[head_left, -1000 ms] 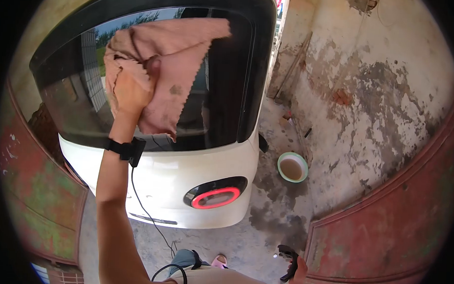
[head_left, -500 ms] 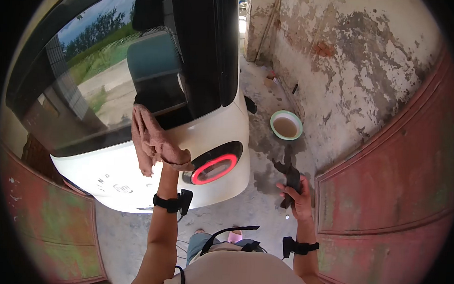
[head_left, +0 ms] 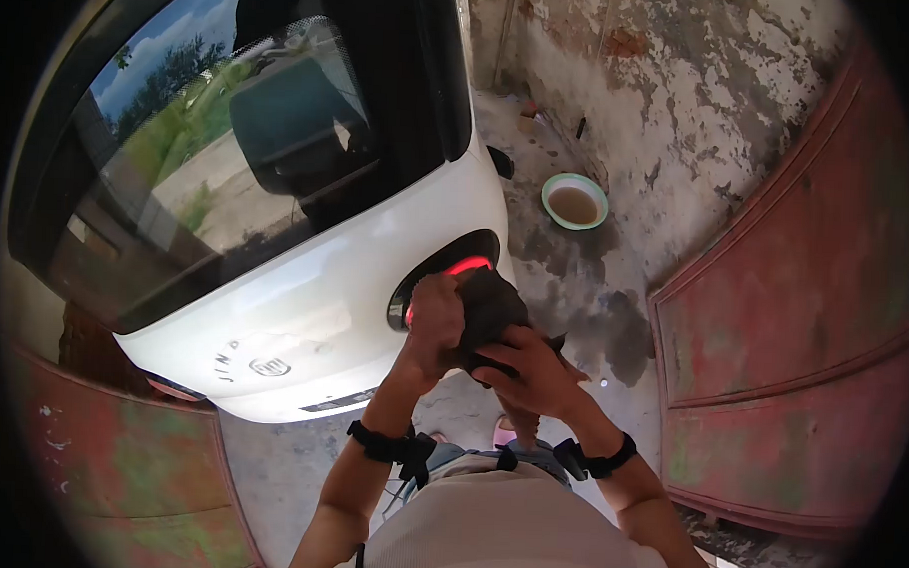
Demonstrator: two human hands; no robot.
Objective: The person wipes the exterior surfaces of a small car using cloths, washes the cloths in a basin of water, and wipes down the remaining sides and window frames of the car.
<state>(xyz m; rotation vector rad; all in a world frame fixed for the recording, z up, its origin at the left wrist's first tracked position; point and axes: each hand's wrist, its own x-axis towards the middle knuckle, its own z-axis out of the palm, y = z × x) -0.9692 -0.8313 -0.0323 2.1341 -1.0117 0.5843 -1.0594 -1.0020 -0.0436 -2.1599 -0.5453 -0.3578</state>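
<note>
My left hand (head_left: 435, 325) and my right hand (head_left: 534, 372) are close together in front of the white car's (head_left: 303, 319) tail light (head_left: 470, 265). Between them is a dark cloth (head_left: 492, 307), which my right hand grips from the right side. The fingers of my left hand are curled at the cloth's left edge. A brownish-pink cloth (head_left: 520, 420) hangs below the hands, partly hidden by them; which hand holds it is hard to make out. The hands cover part of the red light ring.
A green-rimmed basin (head_left: 574, 225) of murky water stands on the wet floor (head_left: 613, 335) near the peeling wall (head_left: 681, 112). Red metal doors (head_left: 783, 326) are at both sides. The rear window (head_left: 209, 145) reflects trees and sky.
My left hand has come down from the rear window with the pink cloth. My right hand has risen with the dark cloth, and the two hands have met by the tail light.
</note>
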